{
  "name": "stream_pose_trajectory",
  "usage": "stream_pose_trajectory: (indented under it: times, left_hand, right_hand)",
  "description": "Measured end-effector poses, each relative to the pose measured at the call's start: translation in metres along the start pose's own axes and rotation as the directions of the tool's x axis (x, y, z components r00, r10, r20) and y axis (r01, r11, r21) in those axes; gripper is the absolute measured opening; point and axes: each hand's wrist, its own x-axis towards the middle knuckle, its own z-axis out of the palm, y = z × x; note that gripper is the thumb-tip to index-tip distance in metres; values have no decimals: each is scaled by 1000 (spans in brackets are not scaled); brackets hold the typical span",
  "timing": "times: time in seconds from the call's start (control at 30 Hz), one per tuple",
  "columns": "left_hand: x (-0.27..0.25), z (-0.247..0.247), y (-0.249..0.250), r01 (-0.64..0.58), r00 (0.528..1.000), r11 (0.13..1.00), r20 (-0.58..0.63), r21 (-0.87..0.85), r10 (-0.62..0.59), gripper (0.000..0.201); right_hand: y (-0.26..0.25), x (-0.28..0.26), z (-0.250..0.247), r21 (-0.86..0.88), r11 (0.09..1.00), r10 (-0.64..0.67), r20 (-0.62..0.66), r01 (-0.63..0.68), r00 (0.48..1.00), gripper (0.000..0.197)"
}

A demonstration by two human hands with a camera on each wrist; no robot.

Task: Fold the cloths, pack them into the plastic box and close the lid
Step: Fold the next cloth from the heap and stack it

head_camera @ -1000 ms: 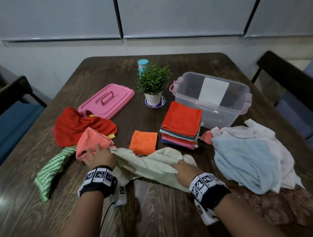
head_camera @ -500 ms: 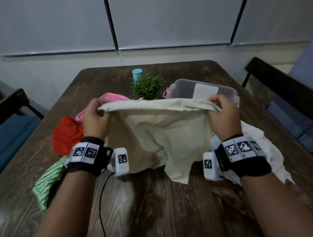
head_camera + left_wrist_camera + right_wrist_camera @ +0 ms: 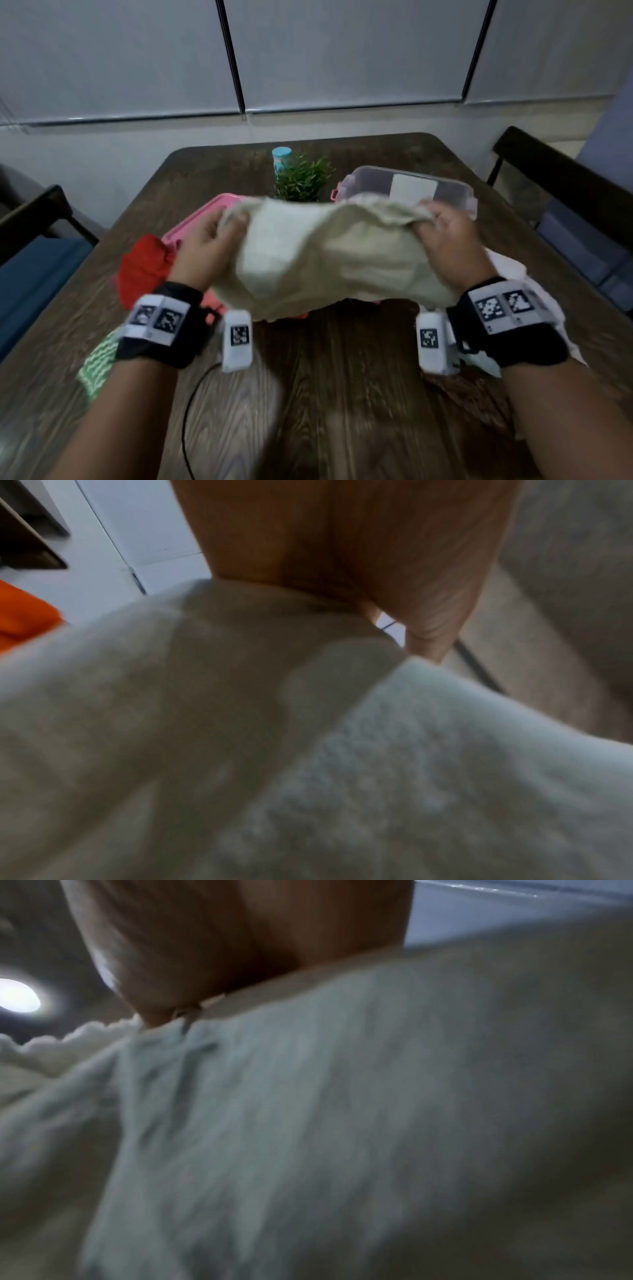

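Observation:
A cream cloth (image 3: pixel 329 253) hangs in the air above the table, billowing between my two hands. My left hand (image 3: pixel 219 233) grips its upper left corner and my right hand (image 3: pixel 442 233) grips its upper right corner. Both wrist views are blurred and filled by the cream cloth (image 3: pixel 240 737) (image 3: pixel 342 1110) under the fingers. Behind the cloth stands the clear plastic box (image 3: pixel 455 192), open, at the back right. The pink lid (image 3: pixel 205 216) lies at the back left, partly hidden. The stack of folded cloths is hidden behind the cream cloth.
A red cloth (image 3: pixel 144 267) and a green striped cloth (image 3: pixel 97 363) lie at the left. White cloths (image 3: pixel 507 270) lie at the right. A small potted plant (image 3: pixel 301 178) and a blue-capped bottle (image 3: pixel 281 159) stand at the back middle. Dark chairs (image 3: pixel 561 171) flank the table.
Both hands lifted the cream cloth off the table and spread it by its top corners. Its lower part has now swung up and billowed, and the hands sit slightly lower.

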Motion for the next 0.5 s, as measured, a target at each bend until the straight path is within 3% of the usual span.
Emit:
stream_pose_trajectory:
  times: [0.03, 0.1, 0.17, 0.2, 0.3, 0.43, 0.5]
  left_hand:
    - [-14, 9, -17, 47, 997, 992, 60, 114, -55, 46]
    - [-44, 25, -55, 165, 959, 937, 170, 308, -225, 55]
    - [-74, 39, -91, 252, 861, 831, 278, 495, -426, 58]
    - [-87, 44, -106, 279, 791, 763, 311, 583, -527, 56]
    - [-126, 52, -143, 312, 608, 579, 310, 753, -731, 43]
    - [-149, 52, -150, 295, 441, 462, 309, 837, -842, 41]
    - [-147, 53, -147, 284, 384, 421, 300, 862, -873, 44]
  right_hand:
    - [18, -5, 7, -87, 993, 86, 116, -76, 990, 8]
    - [59, -19, 23, -305, 943, 235, 330, -133, 914, 12]
    - [96, -40, 42, -496, 861, 364, 456, -107, 812, 28]
    - [113, -52, 49, -552, 828, 413, 482, -97, 773, 31]
    - [149, -87, 60, -638, 763, 547, 552, -105, 629, 13]
    - [169, -111, 56, -735, 671, 700, 583, -100, 411, 24]
    - [170, -113, 53, -759, 643, 747, 592, -103, 304, 31]
